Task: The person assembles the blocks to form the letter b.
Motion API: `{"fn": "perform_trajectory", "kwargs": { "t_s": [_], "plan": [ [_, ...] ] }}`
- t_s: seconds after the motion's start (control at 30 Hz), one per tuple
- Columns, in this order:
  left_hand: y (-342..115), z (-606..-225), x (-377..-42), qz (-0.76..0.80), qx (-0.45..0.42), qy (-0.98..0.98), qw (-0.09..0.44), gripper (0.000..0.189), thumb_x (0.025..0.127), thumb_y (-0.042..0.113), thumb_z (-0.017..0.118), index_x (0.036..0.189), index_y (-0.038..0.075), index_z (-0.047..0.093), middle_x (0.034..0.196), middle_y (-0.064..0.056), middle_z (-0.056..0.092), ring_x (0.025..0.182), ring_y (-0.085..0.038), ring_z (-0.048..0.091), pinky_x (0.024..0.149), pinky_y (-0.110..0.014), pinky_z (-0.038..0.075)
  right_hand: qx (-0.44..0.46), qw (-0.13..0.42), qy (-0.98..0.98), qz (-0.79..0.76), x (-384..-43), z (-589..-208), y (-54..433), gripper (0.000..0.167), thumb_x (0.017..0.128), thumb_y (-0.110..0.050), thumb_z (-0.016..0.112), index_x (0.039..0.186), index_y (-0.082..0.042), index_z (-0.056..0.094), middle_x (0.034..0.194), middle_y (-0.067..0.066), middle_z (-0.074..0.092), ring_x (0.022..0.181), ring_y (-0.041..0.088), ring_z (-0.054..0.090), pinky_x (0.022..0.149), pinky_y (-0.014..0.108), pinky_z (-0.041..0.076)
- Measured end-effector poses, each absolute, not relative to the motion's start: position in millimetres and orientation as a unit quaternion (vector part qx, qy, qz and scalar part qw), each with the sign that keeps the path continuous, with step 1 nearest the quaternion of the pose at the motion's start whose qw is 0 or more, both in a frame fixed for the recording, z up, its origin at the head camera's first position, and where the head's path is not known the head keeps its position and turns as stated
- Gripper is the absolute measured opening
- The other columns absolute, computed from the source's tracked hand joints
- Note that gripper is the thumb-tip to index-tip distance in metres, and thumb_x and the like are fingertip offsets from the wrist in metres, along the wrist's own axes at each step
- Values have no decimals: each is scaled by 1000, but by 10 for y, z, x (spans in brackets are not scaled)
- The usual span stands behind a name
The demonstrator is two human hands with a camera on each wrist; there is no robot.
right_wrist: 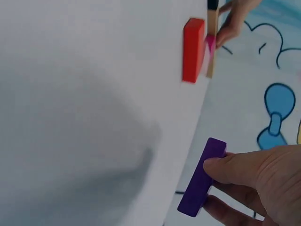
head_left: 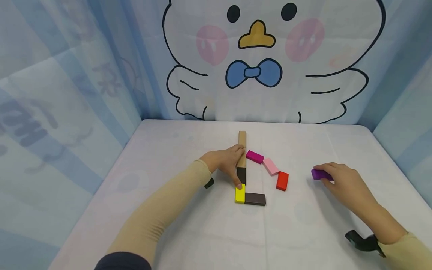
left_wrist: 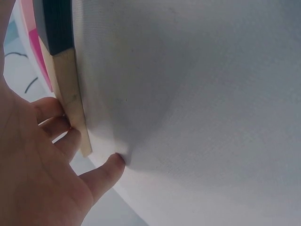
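Note:
My right hand (head_left: 347, 187) pinches a purple block (head_left: 318, 174) between thumb and fingers; in the right wrist view the purple block (right_wrist: 200, 181) appears held above the table. My left hand (head_left: 227, 161) rests along a straight column of blocks, its thumb at the yellow block (head_left: 240, 195) and its fingers against the plain wooden blocks (head_left: 242, 138). A black block (head_left: 241, 176) lies between them. From the yellow block's right side extends a dark brown block (head_left: 256, 199). A magenta block (head_left: 255, 157), a pink block (head_left: 270, 167) and a red block (head_left: 282, 181) curve away from the column.
The white table (head_left: 202, 236) has its back edge against a patterned cloth backdrop (head_left: 256, 101), with more cloth on both sides. Black wrist camera mounts (head_left: 362, 240) sit under the forearms. White tabletop lies between the red block and my right hand.

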State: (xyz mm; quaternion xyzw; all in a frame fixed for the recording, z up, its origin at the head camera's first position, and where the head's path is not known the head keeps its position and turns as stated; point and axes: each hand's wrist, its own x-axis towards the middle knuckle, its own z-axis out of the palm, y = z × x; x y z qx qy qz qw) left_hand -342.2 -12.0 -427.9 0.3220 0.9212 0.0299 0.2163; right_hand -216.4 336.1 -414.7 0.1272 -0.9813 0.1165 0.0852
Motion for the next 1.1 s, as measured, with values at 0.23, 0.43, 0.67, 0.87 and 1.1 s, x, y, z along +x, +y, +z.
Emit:
{"fn": "perform_trajectory", "kwargs": {
  "t_s": [0.23,0.43,0.67,0.87,1.1],
  "plan": [
    [-140,-4292,-3438,30,322,921,217,142,64,75,85,166,9,11,174,-9,2,159,-23,14,129,-37,22,194,107,-972,75,-2041,-3975,2783,45,79,-1,87,121,-9,75,120,19,73,116,46,63,98,71,44],
    [-141,-4319,-3448,28,320,922,215,142,64,76,85,166,10,11,175,-8,2,159,-21,14,129,-36,22,250,91,-962,53,-1984,-4042,2470,42,77,-2,89,116,-14,77,117,9,75,115,37,66,99,63,47],
    [-139,-4340,-3446,27,320,922,215,143,64,76,84,167,11,10,175,-8,2,159,-21,14,129,-36,22,274,61,-959,30,-1934,-4129,2285,37,75,-7,91,109,-17,79,110,3,76,111,33,68,95,59,51],
    [-145,-4346,-3466,29,320,922,216,144,63,78,84,167,10,9,175,-8,1,160,-22,13,129,-38,22,281,31,-959,32,-1920,-4153,2238,36,75,-7,90,108,-16,80,107,2,76,108,30,68,92,56,53],
    [-150,-4324,-3471,36,320,920,221,144,63,76,85,166,10,10,175,-8,0,160,-22,11,129,-38,21,285,28,-957,49,-1935,-4228,2217,34,76,-2,87,106,-16,80,105,1,77,105,28,69,91,53,54]
  ]
}}
